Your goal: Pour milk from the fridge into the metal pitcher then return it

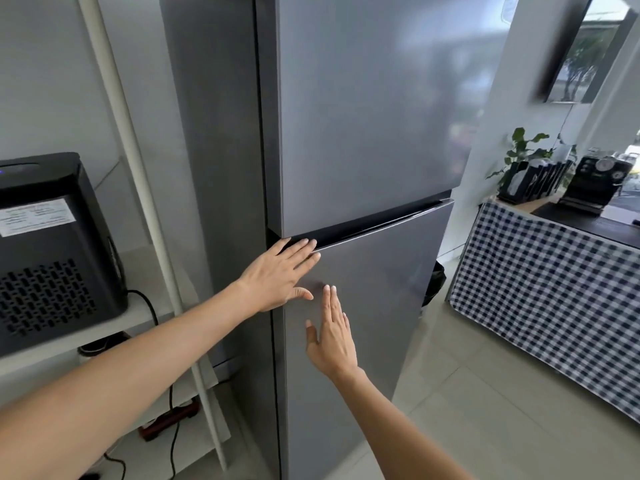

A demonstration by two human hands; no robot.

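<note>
1. A person is standing before a tall grey two-door steel fridge (363,133), both bare hands reaching to its lower door (374,306), which is sitting shut or all but shut against the cabinet.
2. The left hand (280,275) is lying flat near the door's top left corner, fingers (306,249) spread wide and straight, their tips reaching the dark recessed handle slot (381,223) between the two doors; whether they are hooking into it cannot be told.
3. The right hand (332,337) is resting open just below, fingers together and extended, tips touching or almost touching the door panel; it is holding nothing.
4. No milk and no metal pitcher are showing; the milk is presumably sitting behind the closed door, out of sight.
5. The stage is proving hard to judge: empty hands on a shut door are fitting either the opening reach or the final closing push.
6. A black vented appliance (52,251) is sitting on a white shelf (138,317) to the left; a checked blue-and-white cloth (554,296) is draping a tabletop to the right.
</note>
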